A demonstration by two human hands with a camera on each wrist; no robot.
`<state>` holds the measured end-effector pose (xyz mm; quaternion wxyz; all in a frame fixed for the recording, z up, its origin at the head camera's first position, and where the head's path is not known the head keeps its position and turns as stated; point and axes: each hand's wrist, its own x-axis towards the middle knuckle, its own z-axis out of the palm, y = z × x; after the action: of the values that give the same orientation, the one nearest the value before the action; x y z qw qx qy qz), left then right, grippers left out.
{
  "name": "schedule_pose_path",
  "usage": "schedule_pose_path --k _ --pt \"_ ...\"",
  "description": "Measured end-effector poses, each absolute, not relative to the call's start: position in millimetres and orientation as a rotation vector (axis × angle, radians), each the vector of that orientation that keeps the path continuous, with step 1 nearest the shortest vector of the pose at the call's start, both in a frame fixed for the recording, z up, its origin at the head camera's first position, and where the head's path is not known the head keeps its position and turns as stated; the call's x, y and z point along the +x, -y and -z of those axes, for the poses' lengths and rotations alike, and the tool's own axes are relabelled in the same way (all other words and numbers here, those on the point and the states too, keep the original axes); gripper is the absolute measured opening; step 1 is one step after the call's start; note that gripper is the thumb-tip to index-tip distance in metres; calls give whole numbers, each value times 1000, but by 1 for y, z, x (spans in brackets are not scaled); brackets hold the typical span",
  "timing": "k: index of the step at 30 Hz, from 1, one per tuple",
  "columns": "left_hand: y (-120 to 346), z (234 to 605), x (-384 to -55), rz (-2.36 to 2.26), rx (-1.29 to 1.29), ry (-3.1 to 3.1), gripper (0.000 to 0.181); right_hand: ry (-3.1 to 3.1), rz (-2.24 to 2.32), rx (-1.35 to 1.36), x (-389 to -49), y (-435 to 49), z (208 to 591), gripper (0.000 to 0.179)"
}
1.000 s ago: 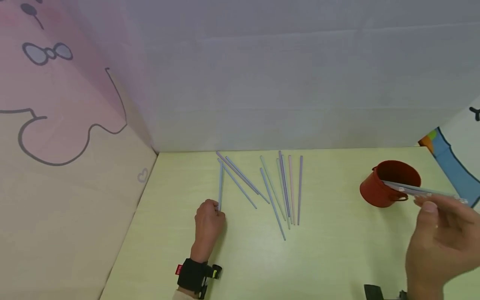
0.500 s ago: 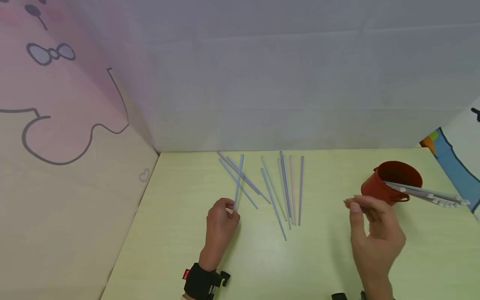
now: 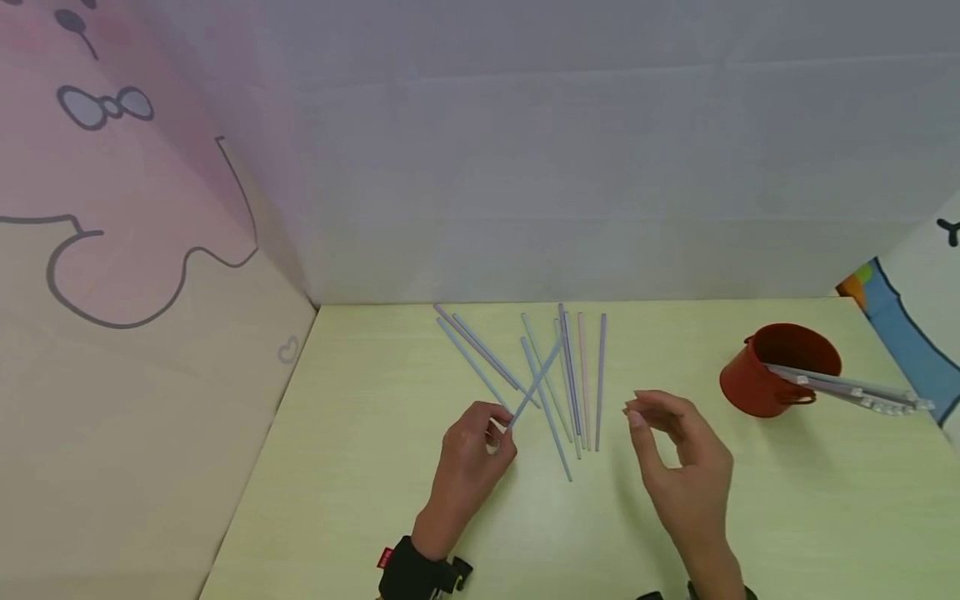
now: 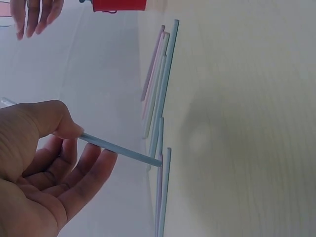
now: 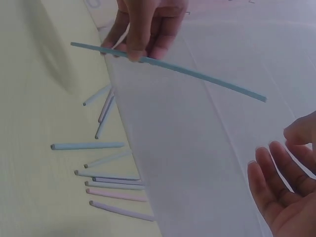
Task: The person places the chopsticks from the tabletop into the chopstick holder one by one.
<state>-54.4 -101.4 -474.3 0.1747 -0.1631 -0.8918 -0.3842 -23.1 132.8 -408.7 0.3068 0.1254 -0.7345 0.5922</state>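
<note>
Stick (image 5: 197, 75), pale blue, sits pinched in the left hand (image 3: 474, 450) (right hand (image 3: 692, 475) nearby, loosely relaxed).

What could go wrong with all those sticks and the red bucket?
The blue stick could slip, because the left hand only pinches it and the right hand isn't touching it.

The bucket might tip if bumped, since the sticks inside all lean one way and poke out past its rim.

A hand might knock the loose sticks on the table, since the hands are close by.
</note>
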Motion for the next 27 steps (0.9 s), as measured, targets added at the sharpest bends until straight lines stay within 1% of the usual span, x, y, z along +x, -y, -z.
schedule_pose_path --k 5,12,19,27 --pt "91 469 -51 1056 -629 2515 23 2028 -1583 356 -24 -121 410 39" --pt "80 470 -46 1065 -731 2510 24 2030 -1626 383 -21 -108 410 37" --pt "76 476 -42 1087 -778 2470 24 1947 -1725 407 -19 -102 415 29" --pt "74 479 -39 1104 -795 2466 25 1767 -1873 482 -18 -100 416 28"
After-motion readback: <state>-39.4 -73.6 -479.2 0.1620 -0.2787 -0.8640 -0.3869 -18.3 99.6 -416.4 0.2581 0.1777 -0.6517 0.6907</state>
